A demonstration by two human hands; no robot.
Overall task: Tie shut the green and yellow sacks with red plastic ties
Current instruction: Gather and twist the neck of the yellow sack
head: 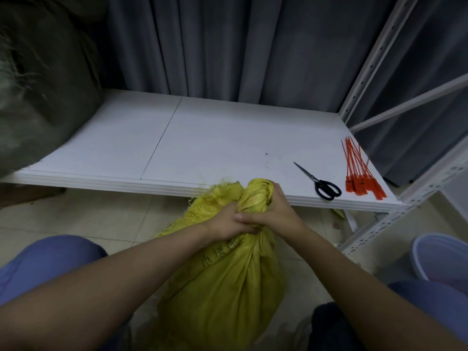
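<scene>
Being gripped by both hands, the gathered mouth of the yellow sack [228, 287] is being bunched into a twisted knob just in front of the edge of the white shelf board [202, 138]. The sack is standing upright on the tiled floor [88, 214], between the person's knees in blue trousers [45, 262]. The neck is being clenched low down by the left hand [225, 224], its fingers curled into the cloth. The twisted top is being grasped just above and beside it by the right hand [277, 214], whose thumb is lying against the left hand, so that the two are touching.

The red plastic ties [359, 173] are lying in a loose bundle at the right end of the shelf board, well apart from the hands, their flat tags toward the front edge. Black-handled scissors [323, 184] are lying just beside them, on their left, with the blades pointing back and to the left. The green sack [38, 97], blurred, is being borne by the left end of the same board. A grey curtain [228, 46] is hanging behind, and a pale tub [443, 257] is partly showing on the floor at the right.
</scene>
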